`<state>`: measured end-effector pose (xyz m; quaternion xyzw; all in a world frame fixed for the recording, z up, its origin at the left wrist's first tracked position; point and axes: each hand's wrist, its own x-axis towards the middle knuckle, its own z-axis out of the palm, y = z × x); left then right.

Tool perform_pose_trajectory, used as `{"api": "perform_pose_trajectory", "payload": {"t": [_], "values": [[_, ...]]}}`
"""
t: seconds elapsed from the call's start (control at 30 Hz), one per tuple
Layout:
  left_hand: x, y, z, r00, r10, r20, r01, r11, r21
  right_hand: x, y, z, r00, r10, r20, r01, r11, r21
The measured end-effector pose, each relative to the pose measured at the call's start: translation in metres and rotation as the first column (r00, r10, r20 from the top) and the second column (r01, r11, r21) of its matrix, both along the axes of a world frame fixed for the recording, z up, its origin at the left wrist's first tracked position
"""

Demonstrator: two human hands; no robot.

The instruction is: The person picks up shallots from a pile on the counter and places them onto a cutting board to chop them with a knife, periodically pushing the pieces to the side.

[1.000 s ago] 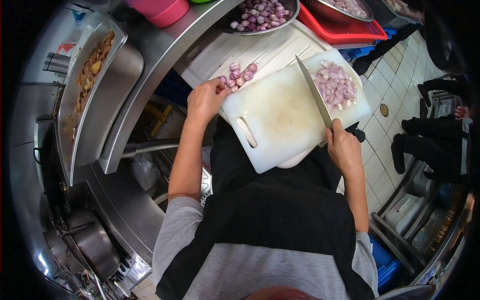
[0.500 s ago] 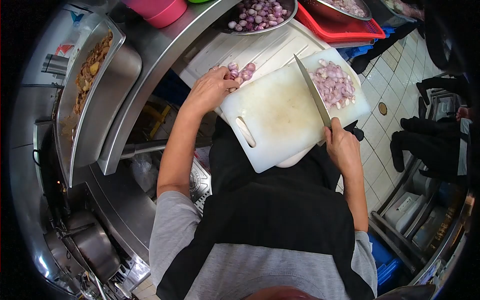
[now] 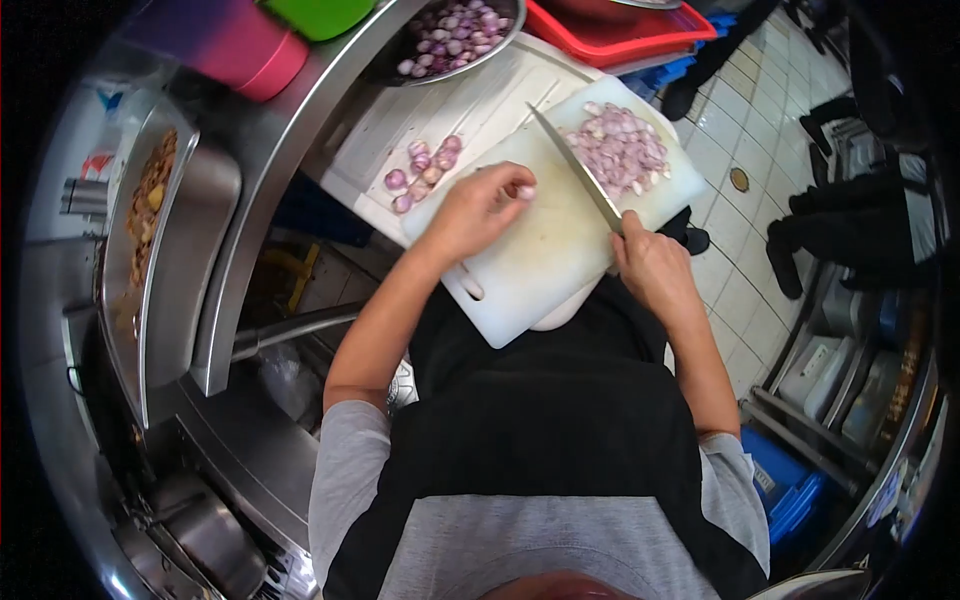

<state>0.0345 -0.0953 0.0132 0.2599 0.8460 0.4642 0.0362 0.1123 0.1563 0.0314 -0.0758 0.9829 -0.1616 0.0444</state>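
A white cutting board (image 3: 530,265) lies tilted across the surface before me. Over its left half, my left hand (image 3: 470,217) pinches a small peeled shallot (image 3: 526,192) between thumb and fingers. My right hand (image 3: 657,268) is wrapped round the handle of a knife (image 3: 582,172). The blade points up and left over the board, beside a heap of cut shallots (image 3: 620,150) at the board's far right. Several whole shallots (image 3: 422,172) rest left of the board on a ridged white surface (image 3: 370,145).
A metal bowl of shallots (image 3: 455,38) and a red basket (image 3: 625,40) stand beyond the board. On the left, a steel counter edge (image 3: 270,165) curves past a metal pan of food (image 3: 200,215). Another person's dark-clothed legs (image 3: 850,235) show at the right.
My left hand has come away from the whole shallots and moved right over the board with one in its fingers. The knife stays beside the cut heap. The whole view has shifted.
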Motion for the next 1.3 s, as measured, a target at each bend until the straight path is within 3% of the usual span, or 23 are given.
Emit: {"api": "perform_pose_trajectory", "payload": {"t": [0.13,0.2,0.5,0.73,0.9,1.13,1.3], "values": [[0.001,0.042,-0.016,0.989,-0.058,-0.134,0.055,0.998,-0.026,0.002,0.001,-0.003,1.0,0.014,-0.011,-0.014,1.0,-0.004],[-0.004,0.044,-0.022,0.939,-0.015,-0.342,-0.035,0.99,-0.138,0.003,0.003,-0.002,1.0,0.005,-0.021,-0.005,1.0,0.004],[0.007,0.048,-0.013,0.983,0.11,-0.148,-0.118,0.992,-0.047,0.002,0.004,0.0,0.988,0.142,-0.064,-0.14,0.989,0.042],[0.003,0.048,-0.021,0.971,0.097,-0.218,-0.117,0.99,-0.084,-0.011,0.01,0.01,0.979,0.202,-0.021,-0.201,0.978,0.049],[0.006,0.048,-0.025,0.957,0.131,-0.258,-0.155,0.985,-0.077,-0.02,0.011,0.044,0.95,0.278,0.139,-0.292,0.952,0.09],[0.007,0.048,-0.026,0.959,0.139,-0.249,-0.157,0.986,-0.053,-0.024,-0.001,0.007,0.978,0.198,0.065,-0.195,0.979,-0.055],[0.007,0.047,-0.027,0.95,0.136,-0.28,-0.159,0.985,-0.06,-0.024,0.004,0.046,0.945,0.266,0.19,-0.281,0.958,0.06]]}}
